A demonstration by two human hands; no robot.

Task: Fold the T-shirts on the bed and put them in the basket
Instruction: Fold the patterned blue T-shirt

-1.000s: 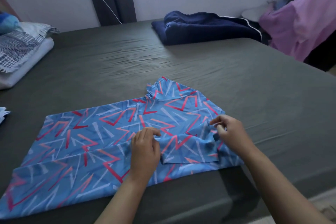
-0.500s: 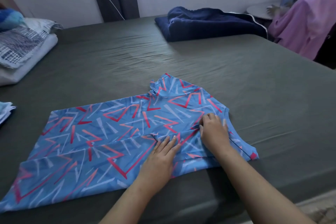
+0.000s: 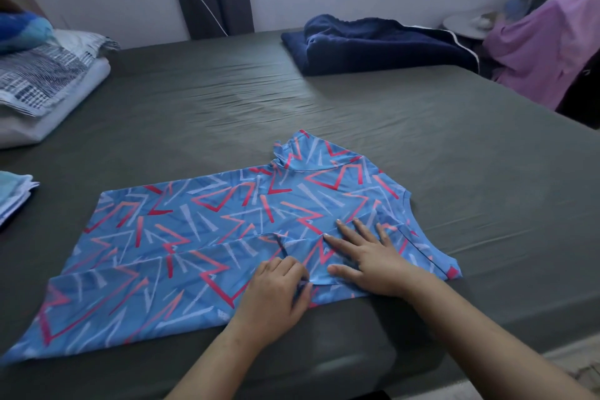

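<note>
A light blue T-shirt (image 3: 207, 230) with red and white zigzag marks lies spread sideways near the front edge of the grey bed (image 3: 324, 97), its near long side folded over. My right hand (image 3: 367, 253) lies flat on the folded sleeve part at the shirt's right end, fingers spread and straight. Just left of it, my left hand (image 3: 276, 292) has its fingers curled and pinches a small pucker of the shirt's cloth. No basket is in view.
A dark navy garment (image 3: 373, 45) lies bunched at the bed's far right. Stacked folded linens and a pillow (image 3: 42, 81) occupy the far left. A small folded pile (image 3: 13, 195) sits at the left edge. Purple cloth (image 3: 545, 42) hangs beyond the bed's right side.
My right hand went from pinching the sleeve to lying flat on it. My left hand, flat half a second ago, has curled and taken hold of cloth beside it.
</note>
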